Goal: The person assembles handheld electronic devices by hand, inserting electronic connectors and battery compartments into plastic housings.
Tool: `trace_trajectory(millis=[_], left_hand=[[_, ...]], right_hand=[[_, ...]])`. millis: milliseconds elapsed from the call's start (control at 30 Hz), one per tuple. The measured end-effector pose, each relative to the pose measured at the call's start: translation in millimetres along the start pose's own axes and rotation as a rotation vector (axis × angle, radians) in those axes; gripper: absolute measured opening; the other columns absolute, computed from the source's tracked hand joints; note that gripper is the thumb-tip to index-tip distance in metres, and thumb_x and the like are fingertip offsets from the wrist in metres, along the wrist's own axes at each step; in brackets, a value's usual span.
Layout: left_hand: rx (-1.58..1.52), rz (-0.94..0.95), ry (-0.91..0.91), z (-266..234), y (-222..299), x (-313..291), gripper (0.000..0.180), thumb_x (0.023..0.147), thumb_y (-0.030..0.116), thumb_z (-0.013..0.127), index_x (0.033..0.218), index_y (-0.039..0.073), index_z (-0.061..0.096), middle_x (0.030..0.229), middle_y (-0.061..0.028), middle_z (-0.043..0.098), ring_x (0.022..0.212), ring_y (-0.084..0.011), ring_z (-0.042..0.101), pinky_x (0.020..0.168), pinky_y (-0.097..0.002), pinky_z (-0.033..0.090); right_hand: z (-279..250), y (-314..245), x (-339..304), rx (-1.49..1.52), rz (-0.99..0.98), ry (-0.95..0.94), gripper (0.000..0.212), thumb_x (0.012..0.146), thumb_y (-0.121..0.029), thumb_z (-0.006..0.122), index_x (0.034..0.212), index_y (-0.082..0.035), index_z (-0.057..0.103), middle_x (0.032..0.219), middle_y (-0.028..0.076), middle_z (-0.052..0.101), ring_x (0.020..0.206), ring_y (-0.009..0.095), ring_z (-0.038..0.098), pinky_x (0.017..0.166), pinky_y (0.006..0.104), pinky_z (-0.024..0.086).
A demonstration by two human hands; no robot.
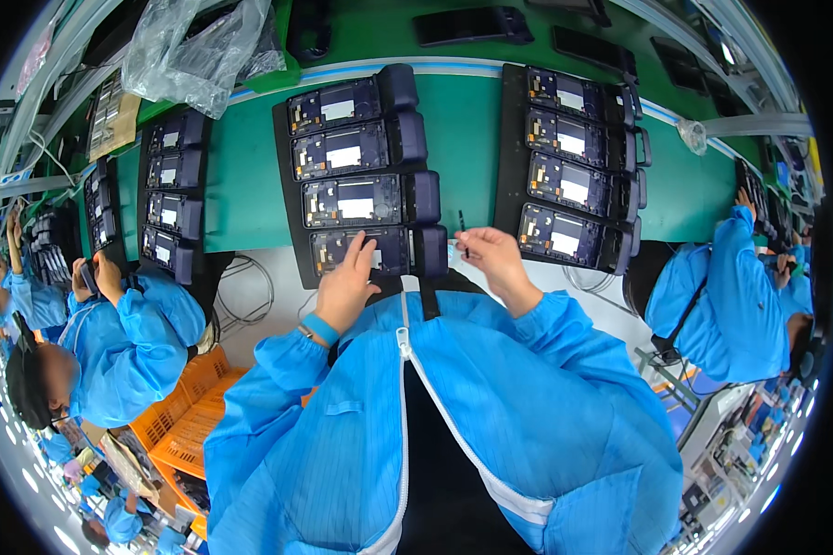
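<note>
My left hand (344,289) has its fingers stretched out over the nearest open device housing (389,252), its fingertips at the housing's left half. That housing is dark, with a circuit board and small parts inside, and a thick block at its right end. My right hand (495,261) is closed in a pinch on a thin black strip-like piece (463,231), held upright just right of the housing; its exact kind is too small to tell. Beyond lie more similar housings (344,201) in a column on a black tray (289,176), each with a white rectangle inside.
A second black tray (509,157) of housings stands to the right, another column (168,211) to the left. Clear plastic bags (194,55) lie at the far left. Co-workers in blue sit at both sides. An orange crate (190,407) stands at lower left.
</note>
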State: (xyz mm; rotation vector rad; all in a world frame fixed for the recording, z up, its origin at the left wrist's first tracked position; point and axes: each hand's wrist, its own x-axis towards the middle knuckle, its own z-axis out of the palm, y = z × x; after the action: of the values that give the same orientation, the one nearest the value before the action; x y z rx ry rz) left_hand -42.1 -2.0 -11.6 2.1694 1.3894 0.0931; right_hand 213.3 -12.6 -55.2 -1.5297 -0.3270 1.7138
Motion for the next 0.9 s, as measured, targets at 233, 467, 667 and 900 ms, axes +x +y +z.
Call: trace_trajectory(millis=[233,467,667,900], left_hand=[[0.152,0.041,-0.023,-0.7,-1.0,4.0,0.074,0.060,0.011,0.073,0.124,0.006,0.037,0.132,-0.0154,0.032,0.089,-0.0278,0.058,0.066,-0.0343,0.051],[0.104,0.112,-0.062,-9.4,-5.0,17.3,0.067,0.061,0.008,0.072,0.120,0.008,0.040,0.130,-0.0135,0.035,0.088,-0.0294,0.058,0.066,-0.0357,0.051],[-0.226,0.132,-0.031,-14.0,-19.8,17.1,0.066,0.061,0.009,0.073,0.118,0.007,0.041,0.129,-0.0101,0.037,0.085,-0.0335,0.057,0.070,-0.0381,0.050],[-0.288,0.139,0.005,-13.5,-24.8,15.7,0.067,0.059,0.008,0.074,0.117,0.007,0.041,0.130,-0.0102,0.038,0.088,-0.0332,0.057,0.071,-0.0375,0.049]], right_hand=[[20.8,-3.9,-7.8,0.041,0.029,-0.027,0.011,0.083,-0.015,0.058,0.084,-0.004,0.058,0.073,0.002,0.058,0.067,0.010,0.055,0.064,0.0262,0.048],[29.6,-26.0,-21.5,0.027,0.048,-0.054,0.010,0.085,-0.014,0.056,0.087,-0.004,0.056,0.081,0.004,0.059,0.071,0.014,0.058,0.066,0.0287,0.049],[11.0,-5.7,-8.8,0.103,0.087,-0.063,0.011,0.084,-0.013,0.058,0.090,-0.004,0.058,0.084,0.005,0.060,0.074,0.017,0.059,0.067,0.0315,0.050],[28.1,1.8,-1.8,-0.052,0.289,-0.189,0.011,0.080,-0.002,0.054,0.088,-0.004,0.062,0.080,0.005,0.064,0.069,0.014,0.061,0.065,0.0285,0.050]])
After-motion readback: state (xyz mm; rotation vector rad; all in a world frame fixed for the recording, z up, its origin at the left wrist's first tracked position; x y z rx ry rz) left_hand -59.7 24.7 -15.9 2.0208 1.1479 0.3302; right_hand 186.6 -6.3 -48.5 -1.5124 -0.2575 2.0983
